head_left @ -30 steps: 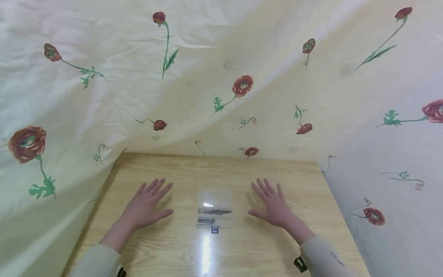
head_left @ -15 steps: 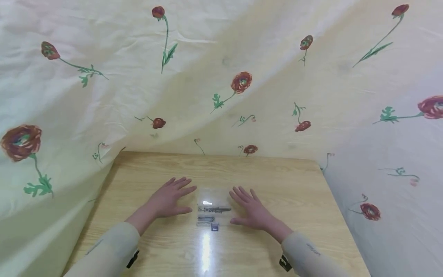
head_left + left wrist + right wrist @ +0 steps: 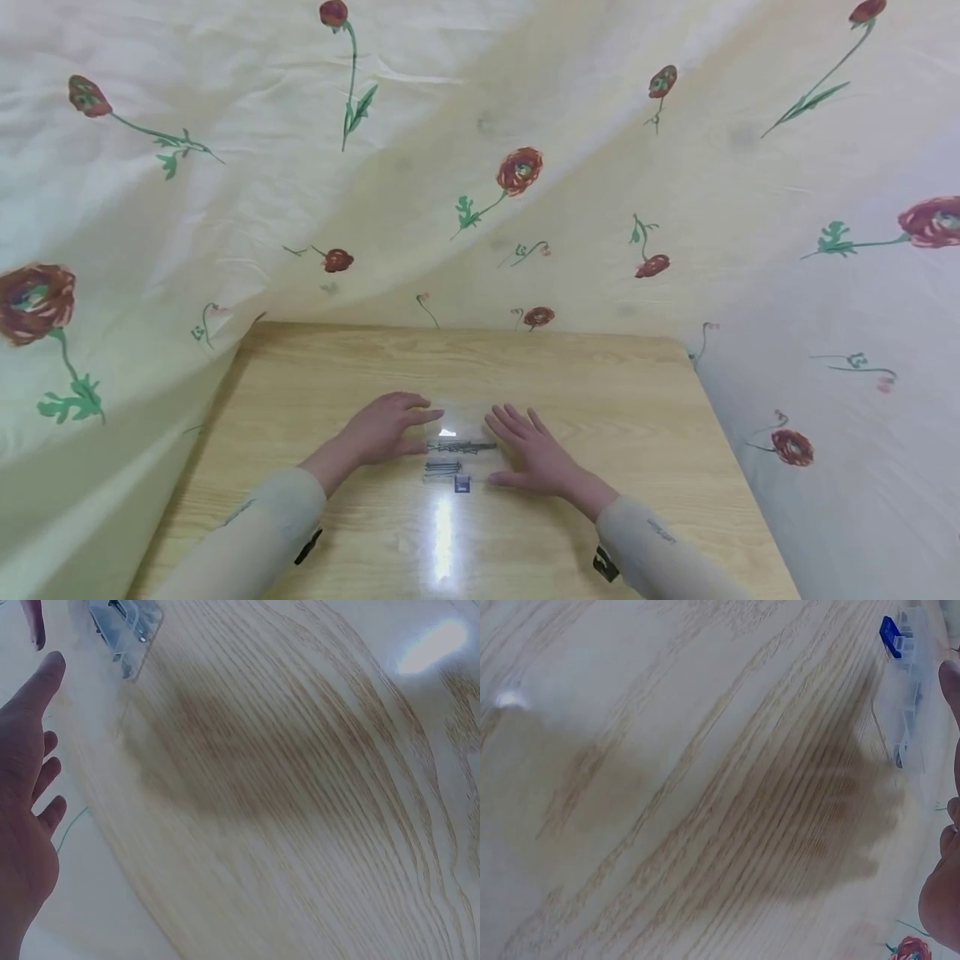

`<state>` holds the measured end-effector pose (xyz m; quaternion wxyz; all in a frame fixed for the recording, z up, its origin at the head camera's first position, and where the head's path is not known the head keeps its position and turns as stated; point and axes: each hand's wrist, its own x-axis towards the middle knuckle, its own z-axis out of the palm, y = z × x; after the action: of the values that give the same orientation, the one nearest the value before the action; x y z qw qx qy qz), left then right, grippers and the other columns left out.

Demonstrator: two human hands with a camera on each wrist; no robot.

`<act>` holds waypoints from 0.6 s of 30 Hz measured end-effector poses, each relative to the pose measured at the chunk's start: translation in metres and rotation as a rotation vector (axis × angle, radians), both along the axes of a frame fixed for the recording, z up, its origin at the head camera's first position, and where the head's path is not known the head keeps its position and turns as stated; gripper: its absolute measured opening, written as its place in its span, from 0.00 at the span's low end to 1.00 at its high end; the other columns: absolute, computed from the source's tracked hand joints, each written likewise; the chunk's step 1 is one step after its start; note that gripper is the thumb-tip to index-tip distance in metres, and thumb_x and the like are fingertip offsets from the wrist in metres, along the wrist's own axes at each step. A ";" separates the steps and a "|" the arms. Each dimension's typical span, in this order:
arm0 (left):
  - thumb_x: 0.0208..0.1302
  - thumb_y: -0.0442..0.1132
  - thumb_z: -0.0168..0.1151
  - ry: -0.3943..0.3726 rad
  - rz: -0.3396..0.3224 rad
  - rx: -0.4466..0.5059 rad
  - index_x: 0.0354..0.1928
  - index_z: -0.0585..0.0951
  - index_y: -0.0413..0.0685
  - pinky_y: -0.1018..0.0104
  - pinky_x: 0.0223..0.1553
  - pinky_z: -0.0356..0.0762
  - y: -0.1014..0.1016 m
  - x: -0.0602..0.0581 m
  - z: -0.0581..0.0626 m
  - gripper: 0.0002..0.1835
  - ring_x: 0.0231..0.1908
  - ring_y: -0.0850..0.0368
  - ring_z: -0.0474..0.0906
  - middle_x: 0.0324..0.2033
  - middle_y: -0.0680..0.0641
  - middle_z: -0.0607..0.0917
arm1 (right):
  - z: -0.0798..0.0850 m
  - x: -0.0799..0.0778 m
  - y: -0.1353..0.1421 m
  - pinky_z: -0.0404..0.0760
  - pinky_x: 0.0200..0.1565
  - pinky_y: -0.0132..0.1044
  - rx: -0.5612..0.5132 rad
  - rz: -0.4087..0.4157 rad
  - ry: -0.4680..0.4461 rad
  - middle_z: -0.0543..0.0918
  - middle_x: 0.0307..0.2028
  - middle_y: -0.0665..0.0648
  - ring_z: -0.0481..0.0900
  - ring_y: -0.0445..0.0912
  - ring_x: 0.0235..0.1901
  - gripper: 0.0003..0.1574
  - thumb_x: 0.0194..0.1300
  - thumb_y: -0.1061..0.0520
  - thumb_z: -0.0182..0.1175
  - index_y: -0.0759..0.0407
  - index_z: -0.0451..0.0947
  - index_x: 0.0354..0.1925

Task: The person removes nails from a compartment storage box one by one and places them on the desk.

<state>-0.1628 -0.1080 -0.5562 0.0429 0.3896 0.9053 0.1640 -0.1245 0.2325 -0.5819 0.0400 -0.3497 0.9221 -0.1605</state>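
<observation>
A clear plastic box [image 3: 480, 471] lies at the middle of the table, holding several dark screws [image 3: 442, 468] or nails in separate compartments. On its front is a blue latch [image 3: 462, 483], also seen in the right wrist view as a blue clasp [image 3: 889, 636]. My left hand [image 3: 386, 429] hovers at the box's left side, its fingers loosely bent and nothing held. In the left wrist view, the left hand [image 3: 26, 765] appears apart from the box [image 3: 142, 637]. My right hand [image 3: 542, 454] is at the right side with fingers spread; whether it touches the box, I cannot tell.
The wood-grain table [image 3: 600, 392] reaches back to a cream cloth [image 3: 405, 200] with red flowers, which hangs behind and at both sides. A bright light reflection [image 3: 443, 537] lies on the tabletop in front of the box.
Both hands have moved inward from the sides of the table to the box. The left fingers, earlier spread, are now more bent. The box has stayed in place; the head view has shifted slightly.
</observation>
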 end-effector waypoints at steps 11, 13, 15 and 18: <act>0.68 0.53 0.75 -0.018 0.046 -0.001 0.72 0.81 0.60 0.56 0.45 0.82 0.005 -0.008 -0.014 0.31 0.41 0.55 0.78 0.44 0.50 0.84 | -0.009 -0.003 0.001 0.52 0.76 0.73 0.025 -0.003 0.011 0.59 0.82 0.67 0.56 0.66 0.80 0.62 0.67 0.29 0.68 0.60 0.59 0.83; 0.69 0.53 0.73 -0.090 0.074 0.026 0.72 0.80 0.61 0.60 0.40 0.78 0.008 -0.009 -0.016 0.30 0.36 0.58 0.74 0.38 0.53 0.81 | -0.010 -0.004 0.001 0.51 0.77 0.72 0.028 -0.008 0.001 0.58 0.82 0.66 0.54 0.65 0.81 0.61 0.67 0.29 0.68 0.59 0.58 0.83; 0.71 0.52 0.72 -0.174 0.103 0.068 0.72 0.80 0.61 0.62 0.36 0.74 0.010 -0.010 -0.018 0.29 0.32 0.61 0.70 0.33 0.55 0.77 | -0.012 -0.005 0.001 0.50 0.78 0.71 0.031 -0.013 -0.009 0.57 0.82 0.66 0.53 0.64 0.82 0.62 0.68 0.29 0.68 0.58 0.58 0.83; 0.72 0.50 0.71 -0.271 0.129 0.132 0.70 0.82 0.61 0.65 0.32 0.70 0.013 -0.010 -0.022 0.27 0.29 0.62 0.67 0.29 0.57 0.73 | -0.013 -0.006 0.001 0.49 0.79 0.70 0.041 -0.014 -0.020 0.56 0.83 0.65 0.51 0.63 0.82 0.62 0.68 0.29 0.68 0.57 0.56 0.84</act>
<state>-0.1727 -0.0947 -0.5784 0.1282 0.3070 0.9016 0.2764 -0.1307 0.2332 -0.5948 0.0554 -0.3408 0.9272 -0.1454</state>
